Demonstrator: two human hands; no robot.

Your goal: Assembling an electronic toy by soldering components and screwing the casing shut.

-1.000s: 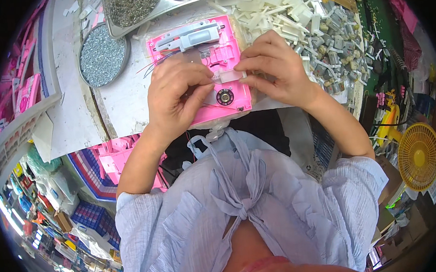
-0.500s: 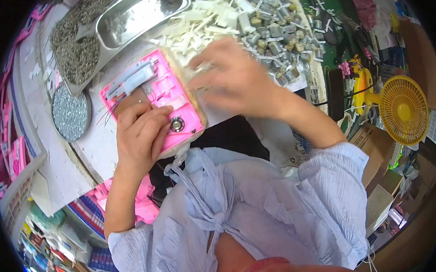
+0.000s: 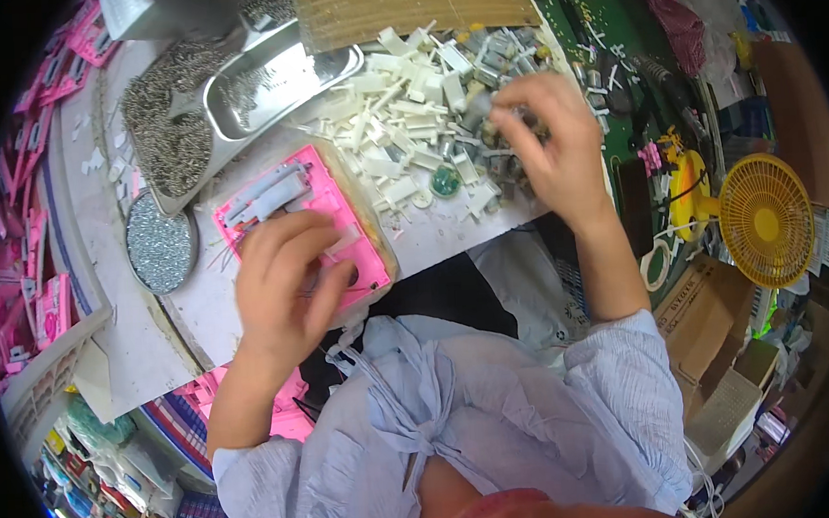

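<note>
A pink plastic housing (image 3: 357, 226) lies on a padded block at the front of the table, with a long grey part (image 3: 266, 194) and thin wires at its upper left. Over its lower half hovers my left hand (image 3: 289, 275), thumb apart from the bent fingers and nothing visible between them; it hides part of the housing. My right hand (image 3: 558, 144) is at the pile of small grey motors (image 3: 521, 52), thumb and index finger close together on a blurred grey motor (image 3: 478, 110). Beside that pile lie many white plastic pieces (image 3: 397, 100).
Screws fill a metal tray (image 3: 168, 122) at the back left, next to a steel dish (image 3: 274, 83). A round tin of small silvery parts (image 3: 160, 242) stands left of the housing. Cardboard (image 3: 411, 6) lies behind. A yellow fan (image 3: 766, 222) is at the right.
My right hand has moved right and away from the housing into the motor pile. My left hand has lifted off the housing, its thumb spreading from the fingers. The view has shifted slightly.
</note>
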